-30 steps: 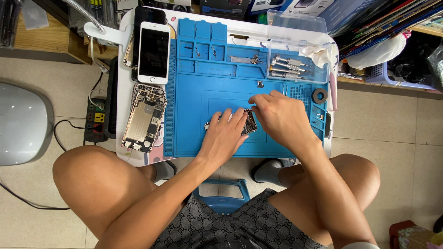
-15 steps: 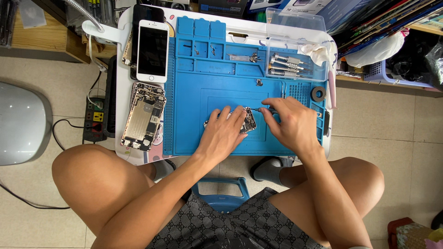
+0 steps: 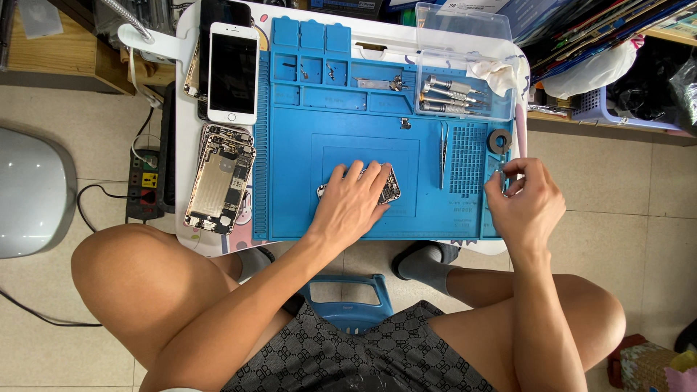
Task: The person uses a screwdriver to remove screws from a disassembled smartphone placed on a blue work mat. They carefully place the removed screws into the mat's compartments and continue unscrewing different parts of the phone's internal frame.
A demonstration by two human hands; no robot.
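The right hand [image 3: 524, 207] had left the circuit board [image 3: 385, 190] for the blue mat [image 3: 290, 196] edge, fingers pinched, possibly on 1 small part. The left hand [image 3: 352, 203] pressed the board flat mid-mat, ungripped.

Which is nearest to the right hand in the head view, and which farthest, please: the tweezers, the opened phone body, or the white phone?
From the right hand:
1. Tweezers, just to its left on the blue mat.
2. Opened phone body, far left, beside the mat.
3. White phone, far left at the top corner.
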